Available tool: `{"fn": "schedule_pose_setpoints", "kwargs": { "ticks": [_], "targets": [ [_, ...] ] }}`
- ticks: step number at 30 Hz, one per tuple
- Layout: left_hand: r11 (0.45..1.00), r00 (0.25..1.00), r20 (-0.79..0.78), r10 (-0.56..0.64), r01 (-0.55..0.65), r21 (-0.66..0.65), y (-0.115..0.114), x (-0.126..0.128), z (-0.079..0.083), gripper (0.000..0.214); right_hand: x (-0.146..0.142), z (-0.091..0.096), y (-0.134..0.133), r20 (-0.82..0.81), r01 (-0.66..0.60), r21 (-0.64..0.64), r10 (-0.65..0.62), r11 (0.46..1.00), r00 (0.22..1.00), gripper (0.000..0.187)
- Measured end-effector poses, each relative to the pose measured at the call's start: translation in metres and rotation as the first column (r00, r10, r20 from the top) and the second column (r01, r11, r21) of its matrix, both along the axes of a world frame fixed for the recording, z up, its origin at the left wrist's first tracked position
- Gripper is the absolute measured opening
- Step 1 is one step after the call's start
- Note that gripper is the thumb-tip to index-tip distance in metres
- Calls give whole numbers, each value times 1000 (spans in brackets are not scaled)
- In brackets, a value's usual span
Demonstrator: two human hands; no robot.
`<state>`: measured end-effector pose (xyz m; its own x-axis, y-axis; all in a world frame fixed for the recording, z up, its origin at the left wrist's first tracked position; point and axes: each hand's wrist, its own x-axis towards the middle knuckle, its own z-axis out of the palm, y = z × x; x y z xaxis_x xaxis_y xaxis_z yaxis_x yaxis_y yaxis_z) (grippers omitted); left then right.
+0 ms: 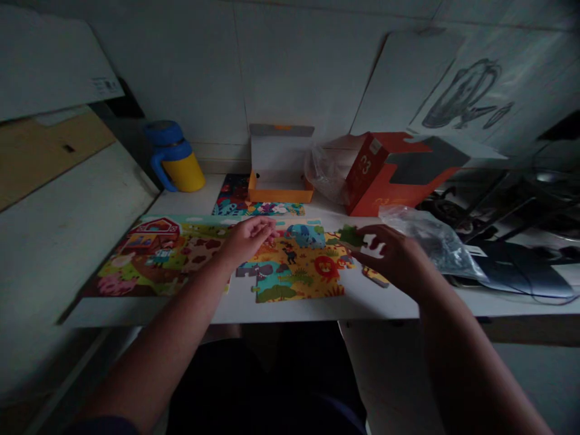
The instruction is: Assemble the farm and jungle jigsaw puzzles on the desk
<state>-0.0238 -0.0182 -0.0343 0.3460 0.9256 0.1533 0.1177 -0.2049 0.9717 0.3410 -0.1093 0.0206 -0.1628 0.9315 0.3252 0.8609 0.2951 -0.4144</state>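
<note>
A partly built animal jigsaw [294, 266] lies on the white table [281, 305], with a finished farm jigsaw [154, 254] to its left. My left hand [249, 238] rests on the top edge of the animal jigsaw, fingers curled together on something I cannot make out. My right hand [389, 257] hovers at the jigsaw's right edge and pinches a green puzzle piece [351, 235]. A loose piece [375, 277] lies on the table just below that hand.
At the back stand a yellow jug with a blue lid [174, 158], an open orange tray box [281, 166], an orange carton [389, 172] and a third jigsaw [240, 202]. A crumpled plastic bag [430, 241] and dark clutter [512, 241] fill the right side.
</note>
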Motion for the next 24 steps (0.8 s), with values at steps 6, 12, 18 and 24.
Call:
{"fn": "schedule_pose_setpoints", "kwargs": {
  "ticks": [6,12,18,24],
  "targets": [
    [982,980,-198,31,7,189,3,-1,-13,31,56,-31,-53,126,122,-94,-110,988,986,57],
    [975,973,-227,39,13,222,5,-3,-17,28,64,-52,-65,119,169,-140,-153,976,981,49],
    [971,964,-259,66,-2,240,3,-5,-11,27,68,-53,-56,110,149,-199,-129,969,985,47],
    [964,959,-268,97,-24,264,5,-8,-10,28,62,-48,-50,197,81,-169,-47,982,979,30]
  ]
}}
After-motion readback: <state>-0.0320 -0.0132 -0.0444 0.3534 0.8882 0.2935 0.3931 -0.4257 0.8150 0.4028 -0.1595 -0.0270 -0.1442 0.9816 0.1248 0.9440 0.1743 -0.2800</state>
